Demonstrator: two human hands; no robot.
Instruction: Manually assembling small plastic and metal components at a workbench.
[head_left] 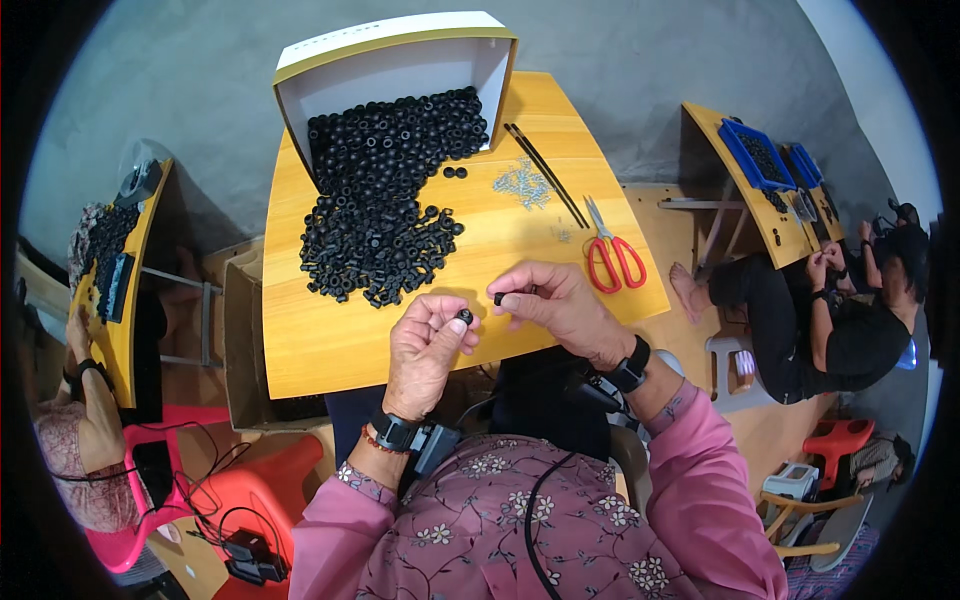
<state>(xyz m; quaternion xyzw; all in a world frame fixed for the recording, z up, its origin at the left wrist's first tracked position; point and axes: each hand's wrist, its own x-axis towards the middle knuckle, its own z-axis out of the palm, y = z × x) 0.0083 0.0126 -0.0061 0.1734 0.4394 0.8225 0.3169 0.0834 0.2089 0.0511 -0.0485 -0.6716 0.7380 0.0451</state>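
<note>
Over the near edge of the yellow table [520, 240], my left hand [428, 345] pinches a small round black cap [464, 316] between thumb and fingers, its hollow side showing. Just to the right, my right hand [560, 310] grips a small black plastic piece [498, 299] at its fingertips. The two pieces are apart. Beyond my hands lies a heap of black plastic parts [375, 245], spilling out of a box [400, 60] tipped on its side. Small silvery pieces [522, 185] lie scattered to the right of the heap.
Red-handled scissors [614, 262] and two thin black rods [548, 178] lie on the right of the table. A person [850, 310] sits at another table with a blue tray [755, 155] at right. Another person's arm [97, 410] shows at left, near a red stool [260, 500].
</note>
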